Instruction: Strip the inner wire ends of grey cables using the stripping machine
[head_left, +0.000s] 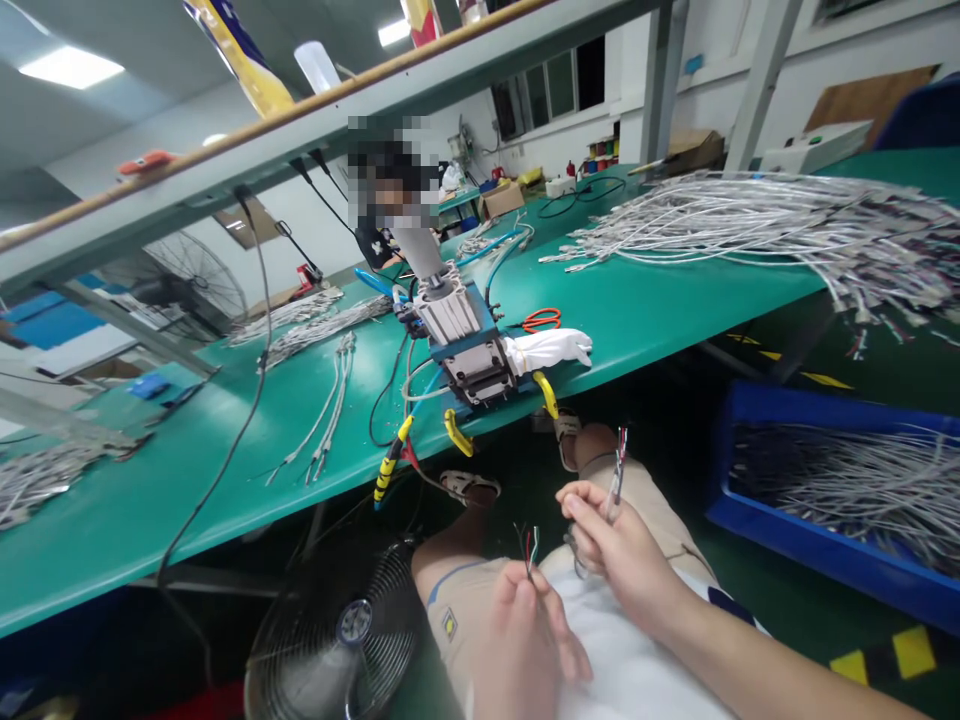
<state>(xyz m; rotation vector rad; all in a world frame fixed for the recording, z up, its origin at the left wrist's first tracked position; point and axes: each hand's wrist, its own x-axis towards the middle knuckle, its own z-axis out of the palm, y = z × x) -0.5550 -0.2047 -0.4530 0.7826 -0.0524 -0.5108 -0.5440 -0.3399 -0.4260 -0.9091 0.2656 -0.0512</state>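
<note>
In our left hand (529,620), thumb and forefinger were nearly closed on one thin bunch of red, white, green and dark wires (531,547), its bare ends standing roughly upright above the fingertips. Our right hand (619,550), slightly farther forward, pinched one grey-sheathed cable end with red and dark cores (619,468), its long axis rising from the fingers and leaning slightly right. The two ends were apart, each nearest its own hand. Left of our left fingers was one round metal-caged fan (355,622); right of our right fingers, one blue plastic bin (825,570) of uncounted grey cables. Beyond both sat one silver-and-blue metal press (450,318), two curved yellow handles (458,433) and one white glove (551,350).
</note>
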